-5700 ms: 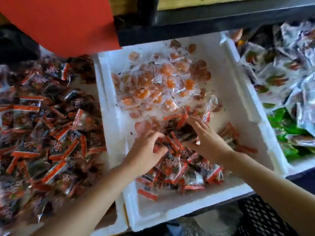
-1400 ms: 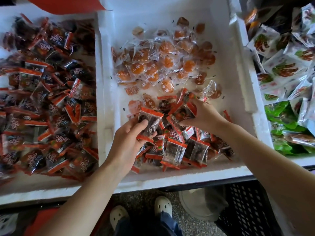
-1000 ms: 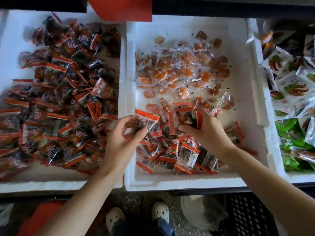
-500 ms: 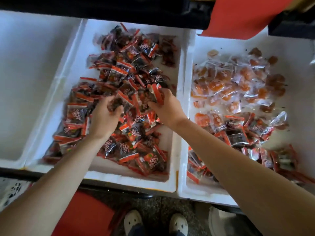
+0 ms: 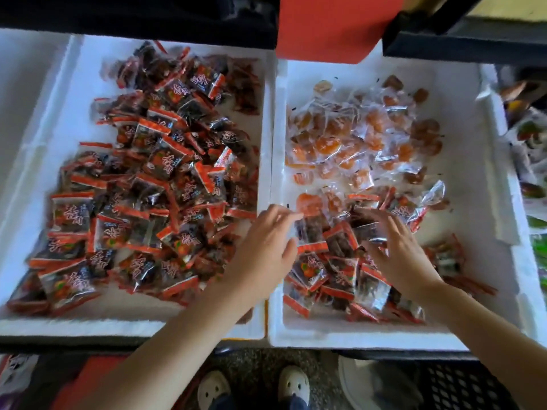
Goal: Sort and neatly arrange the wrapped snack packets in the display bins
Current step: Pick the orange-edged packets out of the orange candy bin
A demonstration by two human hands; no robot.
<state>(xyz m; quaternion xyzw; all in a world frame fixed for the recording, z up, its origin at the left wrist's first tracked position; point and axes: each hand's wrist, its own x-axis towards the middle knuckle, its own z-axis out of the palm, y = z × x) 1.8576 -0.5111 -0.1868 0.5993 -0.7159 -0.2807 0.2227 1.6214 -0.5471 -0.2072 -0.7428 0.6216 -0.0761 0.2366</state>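
Red-and-black wrapped snack packets (image 5: 154, 184) lie heaped across most of the left white foam bin (image 5: 133, 327), overlapping at all angles. A smaller pile of the same packets (image 5: 334, 279) sits in the near half of the middle foam bin (image 5: 355, 338). The far half of that bin holds clear-wrapped orange sweets (image 5: 340, 137) in a loose cluster, a few of them touching the far edge of the red-and-black pile. The left hand (image 5: 266, 247) reaches over the wall between the two bins. It is released, its fingers loosely extended, with the fingertips (image 5: 291, 214) at a clear packet on the left edge of the small pile. The right hand (image 5: 399, 253) is over the middle of that pile, also released, its spread and fairly straight fingers resting on the packets; it is motion-blurred. A further bin at the far right edge holds green and white wrapped packets (image 5: 535, 223), only partly in view. A red card (image 5: 334, 25) hangs over the back of the bins. Below the bins' near rims are the person's light shoes (image 5: 213, 389) on a speckled floor, and a black plastic crate (image 5: 458, 386).
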